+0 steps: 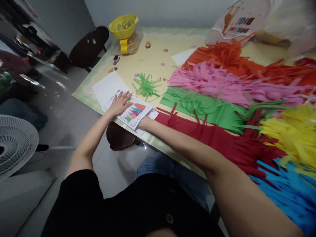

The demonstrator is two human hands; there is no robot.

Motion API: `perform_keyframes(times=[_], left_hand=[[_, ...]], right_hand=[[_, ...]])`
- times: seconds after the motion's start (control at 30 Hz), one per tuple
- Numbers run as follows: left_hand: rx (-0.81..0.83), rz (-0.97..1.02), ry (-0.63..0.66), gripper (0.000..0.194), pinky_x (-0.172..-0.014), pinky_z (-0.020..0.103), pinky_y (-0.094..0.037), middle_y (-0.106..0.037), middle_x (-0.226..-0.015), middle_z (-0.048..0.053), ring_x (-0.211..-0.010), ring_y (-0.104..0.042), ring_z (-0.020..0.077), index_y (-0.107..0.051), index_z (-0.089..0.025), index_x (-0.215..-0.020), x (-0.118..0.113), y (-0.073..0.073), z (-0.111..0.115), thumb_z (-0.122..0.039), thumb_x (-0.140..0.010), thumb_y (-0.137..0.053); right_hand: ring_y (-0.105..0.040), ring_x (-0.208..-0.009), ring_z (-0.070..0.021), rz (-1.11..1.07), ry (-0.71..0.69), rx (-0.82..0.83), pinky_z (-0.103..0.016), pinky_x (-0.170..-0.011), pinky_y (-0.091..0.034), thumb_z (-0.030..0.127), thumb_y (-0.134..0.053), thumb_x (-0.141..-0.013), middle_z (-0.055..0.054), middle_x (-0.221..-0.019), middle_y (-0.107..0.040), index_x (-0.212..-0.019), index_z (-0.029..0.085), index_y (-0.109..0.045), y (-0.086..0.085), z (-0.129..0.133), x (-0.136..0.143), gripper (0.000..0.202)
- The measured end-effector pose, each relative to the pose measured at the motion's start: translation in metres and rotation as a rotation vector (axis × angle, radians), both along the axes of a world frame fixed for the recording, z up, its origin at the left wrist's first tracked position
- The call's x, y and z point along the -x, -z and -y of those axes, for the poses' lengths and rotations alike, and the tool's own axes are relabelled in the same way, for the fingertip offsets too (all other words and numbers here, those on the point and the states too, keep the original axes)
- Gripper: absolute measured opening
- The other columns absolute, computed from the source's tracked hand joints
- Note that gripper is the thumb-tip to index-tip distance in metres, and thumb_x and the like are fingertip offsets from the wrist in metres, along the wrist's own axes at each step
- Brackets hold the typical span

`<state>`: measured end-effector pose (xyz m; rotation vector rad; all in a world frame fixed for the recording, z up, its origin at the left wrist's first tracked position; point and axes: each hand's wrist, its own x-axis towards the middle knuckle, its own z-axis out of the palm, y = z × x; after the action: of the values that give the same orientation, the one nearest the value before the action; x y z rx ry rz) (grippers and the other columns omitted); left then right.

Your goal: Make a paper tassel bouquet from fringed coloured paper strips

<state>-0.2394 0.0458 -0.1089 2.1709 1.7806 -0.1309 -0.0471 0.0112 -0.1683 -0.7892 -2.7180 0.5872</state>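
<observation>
My left hand [120,104] lies flat, fingers spread, on a white packet [134,120] printed with a picture of colourful tassels. At the packet's right end is my right hand [145,122]; its fingers are hidden under or inside the packet. A plain white sheet [108,86] lies beneath the left side of the packet. Just beyond the packet, a small bunch of cut green strips [146,86] rests on the table. Dark red fringed material [197,131] starts close to my right hand and runs off to the right.
Green [222,113], pink [209,77], orange [219,56], yellow [291,128] and blue [291,191] fringes cover the table's right side. A yellow bowl [123,31] of round fruit, a watch [116,59] and a white fan [17,144] stand or lie leftward. Brown stools [119,136] flank the table edge.
</observation>
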Motion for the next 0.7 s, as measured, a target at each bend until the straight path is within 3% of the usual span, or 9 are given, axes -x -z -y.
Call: perform_keyframes(times=[0.13,0.2,0.4,0.6,0.7], left_hand=[[0.052,0.003,-0.011,0.077,-0.137,0.065,-0.004,-0.009,-0.185,0.004,-0.173,-0.001,0.0345,-0.02,-0.028,-0.176,-0.004,-0.002,0.004,-0.062,-0.108,-0.033],[0.04,-0.007,-0.021,0.08,-0.138,0.063,-0.001,-0.008,-0.185,0.005,-0.173,0.0,0.0345,-0.019,-0.026,-0.176,-0.008,-0.002,0.007,-0.063,-0.107,-0.034],[-0.044,0.005,-0.022,0.103,-0.138,0.06,-0.001,-0.007,-0.185,0.014,-0.173,-0.003,0.0355,-0.017,-0.013,-0.176,-0.02,0.005,0.016,-0.082,-0.1,-0.032],[-0.064,0.015,-0.143,0.102,-0.136,0.068,-0.002,-0.009,-0.185,0.011,-0.172,-0.004,0.0409,-0.018,-0.024,-0.177,-0.033,0.005,0.022,-0.085,-0.097,-0.039],[-0.074,-0.002,-0.235,0.098,-0.133,0.074,-0.004,-0.011,-0.185,0.012,-0.171,-0.006,0.0456,-0.021,-0.025,-0.176,-0.041,0.0,0.027,-0.08,-0.098,-0.043]], right_hand=[[-0.027,-0.168,-0.034,-0.005,-0.111,-0.006,-0.061,-0.139,-0.014,0.026,-0.037,-0.107,-0.022,-0.174,-0.038,-0.168,0.008,-0.042,0.001,0.01,-0.023,0.064],[-0.031,-0.167,-0.034,0.004,-0.127,-0.003,-0.061,-0.138,-0.017,0.024,-0.035,-0.107,-0.026,-0.173,-0.038,-0.166,0.004,-0.044,0.001,0.013,-0.029,0.063],[-0.021,-0.17,-0.0354,0.026,-0.155,0.011,-0.057,-0.139,-0.008,0.023,-0.036,-0.108,-0.024,-0.177,-0.031,-0.155,0.005,-0.059,-0.017,0.011,-0.036,0.056],[-0.056,-0.147,-0.0356,0.046,-0.008,0.215,-0.049,-0.13,-0.034,0.021,-0.059,-0.097,-0.025,-0.15,-0.066,-0.137,0.005,-0.073,-0.042,0.028,-0.068,0.045],[-0.063,-0.136,-0.03,0.002,0.159,0.217,-0.04,-0.117,-0.048,0.027,-0.047,-0.106,-0.022,-0.146,-0.068,-0.132,0.005,-0.074,-0.055,0.042,-0.07,0.044]])
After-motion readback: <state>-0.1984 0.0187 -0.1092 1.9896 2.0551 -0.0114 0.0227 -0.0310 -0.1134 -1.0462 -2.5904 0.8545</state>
